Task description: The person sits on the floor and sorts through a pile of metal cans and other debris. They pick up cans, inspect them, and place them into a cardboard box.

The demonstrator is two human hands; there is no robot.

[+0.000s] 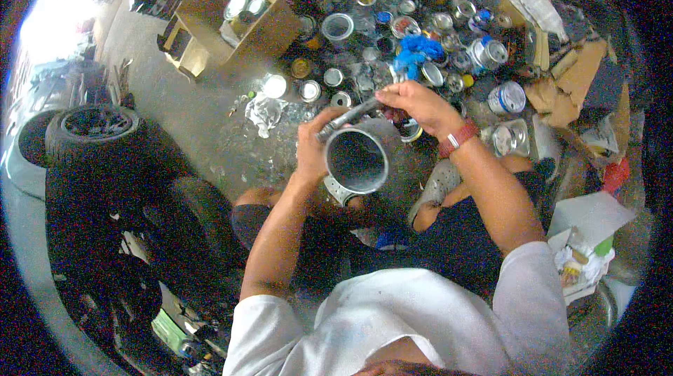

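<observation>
Between my hands is a round grey cup (357,158) with a pale rim, its dark mouth facing up toward me. My left hand (313,146) is closed against the cup's left wall. A narrow grey stick-like piece (347,119) lies slantwise along the far side of the rim, its lower end by my left fingers. The fingers of my right hand (419,106) pinch its upper right end. I cannot make out its exact kind. What is inside the cup is too dark to see.
Many cans and jars cover the floor ahead, with a crumpled blue glove (416,55) among them. A cardboard box (270,32) holding cans stands far left. A car wheel (98,123) is at the left. At the right lie torn cardboard (585,78) and a white box (592,218) of litter.
</observation>
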